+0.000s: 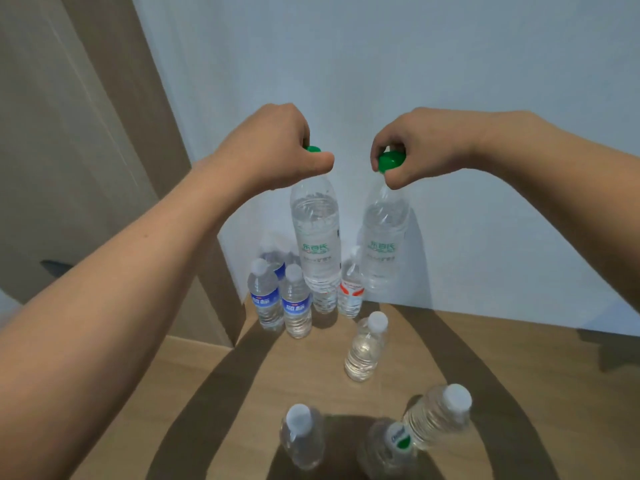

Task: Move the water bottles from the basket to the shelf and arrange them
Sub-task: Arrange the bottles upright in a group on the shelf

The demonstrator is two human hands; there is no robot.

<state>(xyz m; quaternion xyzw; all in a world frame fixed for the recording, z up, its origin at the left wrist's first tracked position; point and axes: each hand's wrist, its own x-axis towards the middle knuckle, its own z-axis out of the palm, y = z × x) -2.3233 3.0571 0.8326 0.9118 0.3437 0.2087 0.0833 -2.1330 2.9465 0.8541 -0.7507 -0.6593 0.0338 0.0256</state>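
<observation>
A wooden shelf (485, 341) fills the lower half of the view, backed by a pale wall (415, 64), with a brown door panel (69, 133) at nine o'clock. No basket is in sight.

Two bare forearms reach in from eight and three o'clock. The left hand (273, 147) curls its fingers around the green cap of one tall bottle (317, 237). The right hand (415, 147) pinches the green cap of a second tall bottle (382, 244). Both bottles hang just above centre, near each other, over the back of the shelf. Whether their bases touch the wood cannot be told.

To set them down well, I would judge they should be lowered straight and upright, into bare gaps, and released only once each stands firm.

Smaller bottles crowd the landing area. Two blue-labelled bottles (296, 306) stand at seven o'clock of the left tall bottle, with a third partly hidden behind. A red-labelled bottle (350, 289) stands between the tall pair, likely in the way. A clear bottle (363, 348) stands alone toward six o'clock. Three more bottles (436, 417) cluster at the bottom edge.
</observation>
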